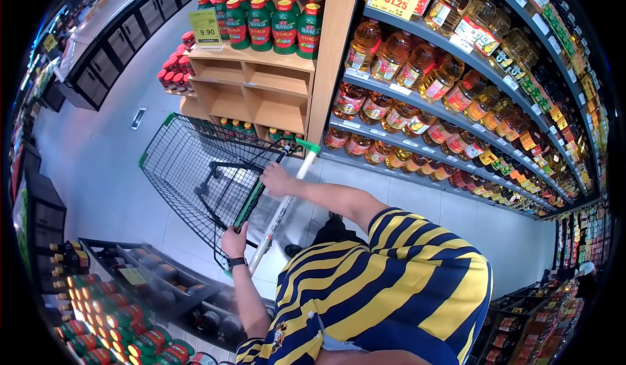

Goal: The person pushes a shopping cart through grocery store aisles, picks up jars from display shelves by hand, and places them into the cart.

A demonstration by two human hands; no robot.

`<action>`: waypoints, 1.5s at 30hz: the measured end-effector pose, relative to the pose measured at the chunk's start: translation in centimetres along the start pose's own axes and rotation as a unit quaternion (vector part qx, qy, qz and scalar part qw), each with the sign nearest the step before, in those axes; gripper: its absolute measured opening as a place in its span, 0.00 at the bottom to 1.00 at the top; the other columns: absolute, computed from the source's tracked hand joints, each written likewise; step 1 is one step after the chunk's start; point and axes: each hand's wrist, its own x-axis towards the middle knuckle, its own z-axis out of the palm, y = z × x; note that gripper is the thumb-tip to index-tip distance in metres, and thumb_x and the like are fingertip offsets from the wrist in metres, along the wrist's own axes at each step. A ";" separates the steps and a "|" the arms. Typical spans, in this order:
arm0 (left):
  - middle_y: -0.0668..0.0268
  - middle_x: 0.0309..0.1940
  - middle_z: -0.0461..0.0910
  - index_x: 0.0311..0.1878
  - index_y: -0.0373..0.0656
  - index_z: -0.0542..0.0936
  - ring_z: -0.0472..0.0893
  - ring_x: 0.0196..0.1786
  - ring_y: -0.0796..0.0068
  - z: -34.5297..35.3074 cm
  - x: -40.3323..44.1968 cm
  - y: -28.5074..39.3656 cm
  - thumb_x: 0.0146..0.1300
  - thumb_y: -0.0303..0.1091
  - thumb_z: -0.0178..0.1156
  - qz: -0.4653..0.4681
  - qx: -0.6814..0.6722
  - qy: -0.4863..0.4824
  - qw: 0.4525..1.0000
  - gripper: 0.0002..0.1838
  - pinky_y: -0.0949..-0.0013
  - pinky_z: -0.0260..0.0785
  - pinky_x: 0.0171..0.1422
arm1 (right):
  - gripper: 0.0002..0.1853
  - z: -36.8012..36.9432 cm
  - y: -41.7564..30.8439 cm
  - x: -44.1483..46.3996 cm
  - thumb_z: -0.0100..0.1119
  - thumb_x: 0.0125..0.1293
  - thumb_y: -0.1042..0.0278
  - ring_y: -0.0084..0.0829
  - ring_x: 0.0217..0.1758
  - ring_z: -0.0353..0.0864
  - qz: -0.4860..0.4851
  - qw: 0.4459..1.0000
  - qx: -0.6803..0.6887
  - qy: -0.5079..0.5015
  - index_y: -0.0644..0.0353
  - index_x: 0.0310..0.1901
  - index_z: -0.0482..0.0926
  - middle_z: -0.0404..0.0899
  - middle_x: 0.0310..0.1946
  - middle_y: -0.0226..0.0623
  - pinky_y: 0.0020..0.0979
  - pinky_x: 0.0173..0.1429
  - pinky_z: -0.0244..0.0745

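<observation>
A black wire shopping cart (189,163) with green corners stands in front of me, its basket holding no goods that I can make out. My left hand (234,242), with a dark watch on the wrist, is closed on the green-and-black bar at the rear of the basket. Farther along the same bar, my right hand (279,179) is closed on it. The white cart handle (282,220) runs between the hands and my body, under my forearms.
Shelves of oil bottles (393,55) line the right. Ahead, a wooden display (251,57) carries green bottles with red labels. At lower left stand a dark bin (156,287) and more bottles (124,316). Pale floor (104,163) stretches left of the cart.
</observation>
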 end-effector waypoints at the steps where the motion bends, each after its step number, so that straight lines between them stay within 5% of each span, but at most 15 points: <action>1: 0.52 0.31 0.84 0.38 0.42 0.85 0.84 0.38 0.51 0.1 -0.2 -0.1 0.53 0.66 0.61 -0.002 0.001 0.000 1.000 0.31 0.54 0.75 0.43 | 0.26 0.3 0.1 0.3 0.70 0.46 0.51 0.41 0.56 0.74 -0.002 1.000 0.001 0.000 0.61 0.43 0.79 0.81 0.43 0.42 0.47 0.72 0.54; 5: 0.53 0.28 0.84 0.35 0.43 0.85 0.84 0.36 0.52 1.0 -0.7 -1.0 0.53 0.67 0.60 0.007 -0.010 0.008 1.000 0.31 0.55 0.75 0.41 | 0.22 0.9 -0.6 1.1 0.69 0.47 0.52 0.39 0.47 0.80 0.017 0.998 0.004 -0.058 0.59 0.40 0.80 0.83 0.34 0.38 0.48 0.69 0.57; 10: 0.55 0.27 0.83 0.35 0.43 0.85 0.84 0.35 0.53 0.6 -1.3 -0.9 0.51 0.66 0.63 0.011 -0.011 0.020 1.000 0.31 0.55 0.74 0.39 | 0.13 1.1 -1.4 2.0 0.66 0.47 0.53 0.38 0.38 0.84 0.016 0.991 -0.035 -0.127 0.50 0.31 0.85 0.85 0.31 0.34 0.45 0.54 0.70; 11: 0.55 0.27 0.83 0.35 0.43 0.85 0.84 0.35 0.53 0.7 -1.4 -1.2 0.51 0.66 0.63 0.010 -0.008 0.019 1.000 0.31 0.55 0.74 0.39 | 0.13 1.4 -1.2 2.1 0.66 0.47 0.53 0.38 0.38 0.84 0.015 0.991 -0.032 -0.127 0.50 0.31 0.85 0.85 0.31 0.34 0.45 0.54 0.70; 13: 0.56 0.26 0.83 0.35 0.43 0.85 0.84 0.33 0.54 0.7 -1.3 -1.4 0.50 0.65 0.65 0.017 -0.012 0.033 0.999 0.29 0.56 0.74 0.39 | 0.15 1.9 -0.6 2.4 0.69 0.42 0.51 0.41 0.33 0.85 -0.054 0.995 0.004 -0.079 0.55 0.23 0.84 0.83 0.25 0.39 0.44 0.39 0.78; 16: 0.56 0.27 0.84 0.35 0.43 0.85 0.84 0.33 0.54 0.0 -1.1 -1.2 0.50 0.63 0.66 0.002 -0.017 0.022 1.000 0.29 0.57 0.74 0.39 | 0.15 2.0 -0.2 3.2 0.69 0.42 0.52 0.41 0.32 0.85 -0.094 0.993 0.002 -0.069 0.55 0.22 0.84 0.83 0.24 0.39 0.40 0.35 0.79; 23: 0.56 0.26 0.84 0.36 0.43 0.85 0.84 0.33 0.54 -0.6 1.3 -1.8 0.50 0.64 0.65 -0.030 -0.026 0.005 0.999 0.29 0.57 0.74 0.39 | 0.18 2.4 0.3 6.3 0.69 0.46 0.48 0.43 0.32 0.84 -0.122 0.990 0.017 -0.072 0.56 0.23 0.84 0.82 0.24 0.39 0.41 0.36 0.78; 37: 0.57 0.24 0.83 0.32 0.43 0.85 0.83 0.30 0.56 -3.9 11.8 -4.8 0.50 0.65 0.64 -0.033 -0.033 0.056 0.997 0.29 0.58 0.74 0.36 | 0.11 -1.1 -0.1 19.1 0.65 0.48 0.58 0.41 0.35 0.85 -0.146 0.983 0.027 -0.110 0.56 0.25 0.85 0.84 0.29 0.40 0.40 0.40 0.78; 43: 0.59 0.24 0.83 0.32 0.44 0.85 0.84 0.31 0.57 -5.6 17.3 -8.0 0.50 0.67 0.63 -0.034 0.013 0.052 0.998 0.30 0.59 0.75 0.37 | 0.07 1.0 -0.8 26.2 0.63 0.46 0.62 0.40 0.33 0.85 -0.158 0.985 0.050 -0.054 0.53 0.24 0.85 0.84 0.26 0.40 0.41 0.38 0.80; 45: 0.59 0.25 0.83 0.32 0.45 0.85 0.83 0.31 0.57 -6.6 19.0 -8.7 0.51 0.67 0.62 -0.031 0.012 0.061 0.998 0.30 0.58 0.75 0.37 | 0.13 2.6 -0.9 28.9 0.68 0.45 0.52 0.38 0.32 0.85 -0.171 0.984 0.039 -0.039 0.53 0.25 0.85 0.83 0.26 0.37 0.40 0.37 0.79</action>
